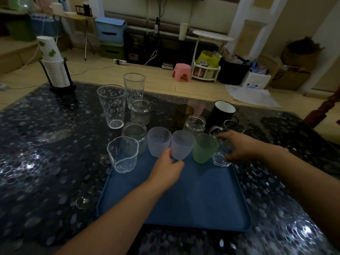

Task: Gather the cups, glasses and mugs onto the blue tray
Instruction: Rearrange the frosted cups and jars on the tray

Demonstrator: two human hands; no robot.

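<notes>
The blue tray (193,203) lies in front of me on the dark table. Along its far edge stand a clear wavy-rimmed glass (123,157), a frosted cup (159,141), a second frosted cup (182,144) and a green cup (205,148). My left hand (166,169) grips the second frosted cup at its base. My right hand (239,146) is closed on a clear handled glass mug (219,155) at the tray's far right corner. Behind the tray stand two tall clear glasses (112,105), ribbed jars (140,111), a clear jar (196,125), an amber glass (184,115) and a black mug (223,113).
A holder with stacked paper cups (55,69) stands at the table's far left. The table top (46,162) is dark and glossy with a pebble pattern. Beyond it on the floor are a pink stool (181,71), a white side table and bags.
</notes>
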